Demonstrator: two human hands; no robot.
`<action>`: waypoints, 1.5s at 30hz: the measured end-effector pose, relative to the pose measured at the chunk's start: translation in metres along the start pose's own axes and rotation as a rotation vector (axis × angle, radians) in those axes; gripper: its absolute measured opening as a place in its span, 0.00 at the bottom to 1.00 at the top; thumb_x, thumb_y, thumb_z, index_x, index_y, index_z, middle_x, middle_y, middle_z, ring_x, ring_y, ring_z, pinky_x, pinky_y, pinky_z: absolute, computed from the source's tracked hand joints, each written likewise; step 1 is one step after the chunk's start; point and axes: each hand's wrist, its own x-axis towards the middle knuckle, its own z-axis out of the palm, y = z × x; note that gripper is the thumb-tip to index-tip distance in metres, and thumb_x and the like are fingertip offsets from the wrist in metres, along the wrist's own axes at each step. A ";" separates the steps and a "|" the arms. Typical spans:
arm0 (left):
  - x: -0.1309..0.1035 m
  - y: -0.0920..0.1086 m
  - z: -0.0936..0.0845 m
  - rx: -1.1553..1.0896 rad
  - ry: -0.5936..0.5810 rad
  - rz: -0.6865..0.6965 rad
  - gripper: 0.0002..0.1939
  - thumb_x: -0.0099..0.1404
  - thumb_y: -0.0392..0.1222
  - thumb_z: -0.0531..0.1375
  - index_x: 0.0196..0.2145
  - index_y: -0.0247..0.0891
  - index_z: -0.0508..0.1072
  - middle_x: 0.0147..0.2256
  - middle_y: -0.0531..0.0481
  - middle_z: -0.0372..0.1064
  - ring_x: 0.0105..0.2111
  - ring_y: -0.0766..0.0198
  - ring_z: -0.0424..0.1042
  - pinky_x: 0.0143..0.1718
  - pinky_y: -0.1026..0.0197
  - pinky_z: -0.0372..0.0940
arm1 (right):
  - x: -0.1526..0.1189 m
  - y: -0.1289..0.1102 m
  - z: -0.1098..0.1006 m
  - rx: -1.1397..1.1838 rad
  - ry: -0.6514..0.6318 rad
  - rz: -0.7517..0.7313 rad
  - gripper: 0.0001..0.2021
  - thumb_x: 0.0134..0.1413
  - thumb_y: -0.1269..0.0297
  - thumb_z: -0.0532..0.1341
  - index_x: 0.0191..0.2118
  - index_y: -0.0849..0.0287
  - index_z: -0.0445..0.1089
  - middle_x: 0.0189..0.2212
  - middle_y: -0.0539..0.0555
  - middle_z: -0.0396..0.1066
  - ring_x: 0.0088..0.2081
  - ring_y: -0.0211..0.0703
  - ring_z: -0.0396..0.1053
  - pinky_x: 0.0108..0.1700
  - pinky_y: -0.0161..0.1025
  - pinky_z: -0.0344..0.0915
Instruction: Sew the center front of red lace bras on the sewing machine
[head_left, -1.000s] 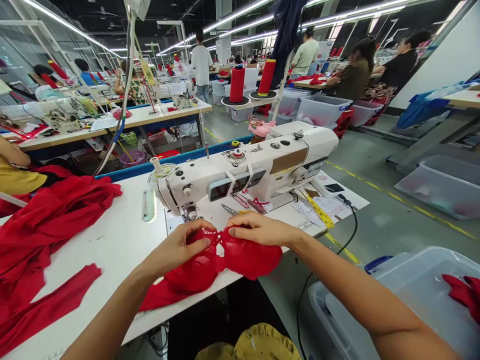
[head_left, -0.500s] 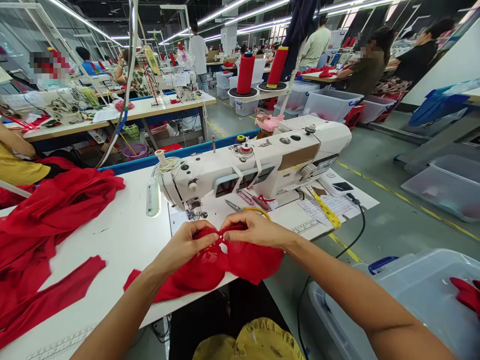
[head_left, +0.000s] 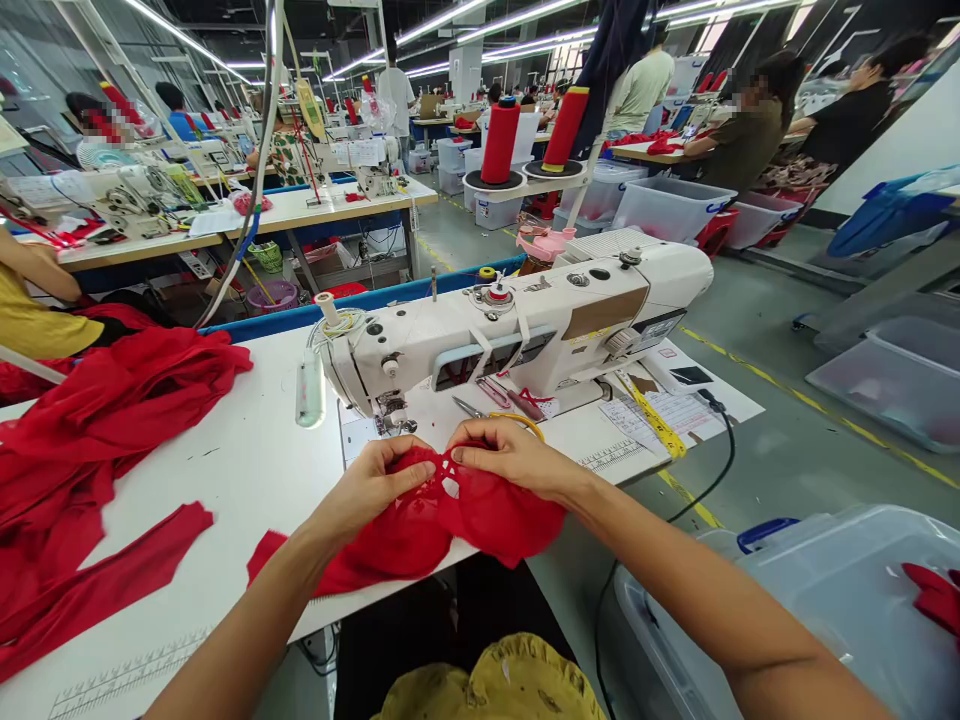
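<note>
A red bra (head_left: pixel 409 540) with two rounded, partly sheer cups lies across the front edge of the sewing table (head_left: pixel 255 440). My left hand (head_left: pixel 382 480) pinches its upper edge just left of the middle. My right hand (head_left: pixel 502 458) grips the same edge on the other side, thumb in front and fingers behind. Between my thumbs, small openings in the red fabric show white through them. Just behind my hands is the needle end of a white sewing machine (head_left: pixel 487 330). Scissors (head_left: pixel 517 420) with yellow handles lie behind my right hand.
Heaped red fabric (head_left: pixel 127 400) and a red strip (head_left: pixel 112 585) cover the table's left. A yellow measuring tape (head_left: pixel 652 415) and papers lie right of the machine. Red thread cones (head_left: pixel 500 145) stand behind it. A lidded plastic bin (head_left: pixel 817 570) is at my right. Co-workers sit around.
My thumbs have moved slightly apart along the bra's upper edge, and more of the middle openings shows. The view has shifted a little.
</note>
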 end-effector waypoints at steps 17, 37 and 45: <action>-0.003 -0.010 0.012 -0.290 0.199 -0.005 0.17 0.54 0.49 0.73 0.33 0.35 0.77 0.30 0.49 0.76 0.28 0.67 0.72 0.33 0.66 0.67 | -0.001 0.014 0.031 0.244 0.196 -0.021 0.14 0.53 0.53 0.68 0.35 0.59 0.72 0.30 0.49 0.69 0.33 0.38 0.64 0.35 0.35 0.61; -0.030 -0.052 0.008 1.113 0.508 1.285 0.11 0.63 0.23 0.56 0.31 0.39 0.66 0.24 0.55 0.64 0.24 0.68 0.60 0.25 0.62 0.53 | -0.022 0.029 0.027 -0.677 0.212 -0.949 0.12 0.60 0.78 0.60 0.47 0.59 0.70 0.33 0.55 0.73 0.34 0.42 0.69 0.35 0.39 0.67; -0.027 -0.045 0.005 1.156 0.458 1.300 0.05 0.68 0.32 0.58 0.41 0.35 0.70 0.20 0.57 0.60 0.20 0.66 0.57 0.22 0.61 0.51 | -0.024 0.035 0.020 -0.812 0.249 -1.091 0.14 0.60 0.77 0.60 0.49 0.55 0.72 0.30 0.52 0.71 0.31 0.38 0.67 0.31 0.37 0.66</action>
